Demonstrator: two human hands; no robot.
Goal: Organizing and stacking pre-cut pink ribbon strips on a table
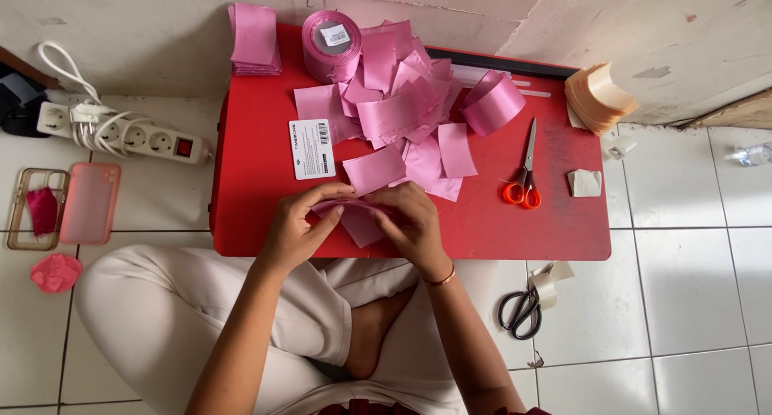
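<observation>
Head view: looking straight down at a person who is sitting cross-legged on white floor tiles (691,302) behind a low red table (249,182).
Left hand (296,230): curling around the left end of a pink ribbon piece (359,220), fingers pinching it — grasping, not released.
Right hand (412,220): gripping the right end of the same piece, fingertips folding over its top edge; a thin bangle (441,279) is sitting at the wrist.
Ribbon piece: lying between the two hands at the near edge of the table, its lower corner hanging down below the fingers and touching the tabletop.
Loose cut squares (402,101): piling up just beyond the hands, toward the wall.
Ribbon rolls: one large pink spool (330,45) standing at the far edge, a smaller pink coil (492,103) lying to its right.
Stacked squares (255,39): resting at the far left corner.
White card (311,148): lying flat, just beyond the left hand.
Orange-handled scissors (524,174): lying well to the right of the hands — untouched.
Black scissors (521,312): lying on the tiles to the right.
Power strip (129,135): sitting on the floor to the left.
</observation>
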